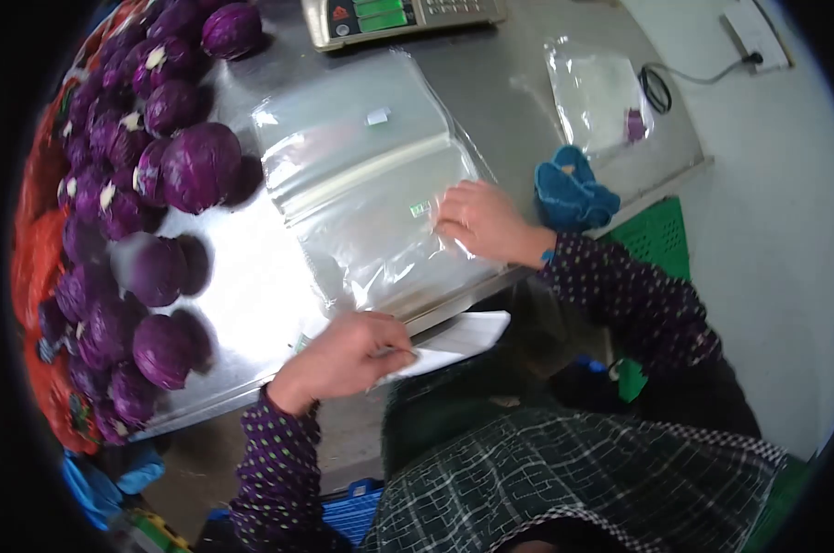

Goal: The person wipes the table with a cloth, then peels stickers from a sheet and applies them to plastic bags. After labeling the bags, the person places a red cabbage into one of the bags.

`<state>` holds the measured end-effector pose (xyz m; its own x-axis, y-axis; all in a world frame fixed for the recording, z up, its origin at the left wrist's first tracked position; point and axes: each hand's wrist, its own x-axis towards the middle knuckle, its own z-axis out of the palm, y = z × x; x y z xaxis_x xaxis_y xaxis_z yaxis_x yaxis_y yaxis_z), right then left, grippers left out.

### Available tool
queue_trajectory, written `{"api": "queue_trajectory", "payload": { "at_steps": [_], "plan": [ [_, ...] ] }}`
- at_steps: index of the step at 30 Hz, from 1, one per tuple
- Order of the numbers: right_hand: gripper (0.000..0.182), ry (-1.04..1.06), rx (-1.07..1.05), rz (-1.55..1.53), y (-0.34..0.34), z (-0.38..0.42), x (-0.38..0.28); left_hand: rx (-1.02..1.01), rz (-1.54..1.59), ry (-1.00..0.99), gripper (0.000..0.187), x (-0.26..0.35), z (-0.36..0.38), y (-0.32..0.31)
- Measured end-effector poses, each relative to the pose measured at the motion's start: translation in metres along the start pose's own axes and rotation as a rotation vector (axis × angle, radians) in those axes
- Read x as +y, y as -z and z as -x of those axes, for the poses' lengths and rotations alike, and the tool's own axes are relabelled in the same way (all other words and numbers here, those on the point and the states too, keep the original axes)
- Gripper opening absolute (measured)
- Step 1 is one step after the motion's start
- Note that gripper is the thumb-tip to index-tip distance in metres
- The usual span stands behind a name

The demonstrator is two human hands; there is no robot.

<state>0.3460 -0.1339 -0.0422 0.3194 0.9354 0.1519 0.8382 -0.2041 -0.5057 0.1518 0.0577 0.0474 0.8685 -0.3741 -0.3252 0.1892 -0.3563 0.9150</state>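
Note:
Clear plastic bags [343,189] lie flat and overlapping on the metal table. My right hand [489,223] rests on the lower bag near the table's front edge, its fingers loosely bent and holding nothing that I can see. Just left of those fingertips, a small green-and-white sticker [419,209] sits on the bag. Another small whitish sticker [377,117] is on the upper bag. At the table's edge my left hand [350,358] is closed, pinching a white paper sheet [463,339] that juts out to the right, partly folded.
Several purple cabbages [200,166] are piled along the left side by red netting [43,286]. A scale [403,18] stands at the back. To the right are a blue cloth [573,189], another clear bag [597,97] and a black cable [703,76]. A green crate [656,235] stands below.

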Motion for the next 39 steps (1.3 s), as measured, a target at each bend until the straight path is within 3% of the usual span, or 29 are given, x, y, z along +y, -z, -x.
{"api": "queue_trajectory", "payload": {
  "at_steps": [1, 3, 4, 5, 6, 8, 10, 12, 16, 18, 22, 26, 29, 32, 39],
  "plan": [
    [0.012, -0.020, 0.024, -0.013, 0.001, -0.003, 0.000, -0.048, -0.009, 0.006, 0.009, 0.005, -0.002, -0.001],
    [0.011, -0.281, -0.171, -0.232, 0.022, -0.021, 0.003, -0.026, -0.053, 0.003, 0.009, -0.009, -0.008, 0.011],
    [0.011, -0.342, 0.040, -0.373, 0.049, -0.049, 0.014, -0.002, -0.074, -0.005, 0.010, -0.021, -0.012, 0.017],
    [0.011, -0.412, 0.255, -0.517, 0.070, -0.069, 0.020, 0.073, 0.096, 0.110, 0.010, -0.036, -0.014, 0.024],
    [0.011, -0.459, 0.285, -0.534, 0.068, -0.061, 0.011, 0.076, 0.224, 0.224, 0.009, -0.048, -0.016, 0.033],
    [0.012, -0.313, 0.033, -0.638, 0.057, -0.040, -0.014, 0.073, 0.257, 0.351, 0.008, -0.041, -0.020, 0.045],
    [0.019, -0.077, -0.238, -0.687, 0.056, -0.037, -0.024, 0.033, 0.285, 0.351, 0.009, -0.043, -0.018, 0.048],
    [0.023, -0.096, -0.390, -0.454, 0.038, -0.003, -0.059, 0.032, 0.318, 0.338, 0.011, -0.046, -0.023, 0.052],
    [0.031, -0.225, -0.341, -0.545, 0.025, 0.003, -0.079, 0.030, 0.319, 0.343, 0.013, -0.050, -0.020, 0.051],
    [0.032, -0.111, -0.148, -0.525, 0.016, 0.007, -0.074, -0.021, 0.281, 0.359, 0.012, -0.048, -0.025, 0.054],
    [0.026, -0.033, -0.152, -0.260, 0.009, 0.009, -0.077, -0.021, 0.265, 0.328, 0.011, -0.058, -0.027, 0.052],
    [0.022, 0.037, 0.007, -0.170, 0.022, 0.016, -0.087, -0.007, 0.367, 0.349, 0.012, -0.054, -0.027, 0.051],
    [0.018, 0.091, 0.033, -0.045, 0.016, 0.017, -0.086, -0.010, 0.323, 0.339, 0.012, -0.054, -0.026, 0.052],
    [0.019, 0.074, 0.061, -0.119, 0.021, 0.017, -0.091, 0.001, 0.359, 0.291, 0.012, -0.057, -0.020, 0.047],
    [0.018, 0.155, -0.073, -0.057, 0.039, 0.016, -0.101, -0.023, 0.306, 0.282, 0.014, -0.038, -0.015, 0.045]
  ]
}}
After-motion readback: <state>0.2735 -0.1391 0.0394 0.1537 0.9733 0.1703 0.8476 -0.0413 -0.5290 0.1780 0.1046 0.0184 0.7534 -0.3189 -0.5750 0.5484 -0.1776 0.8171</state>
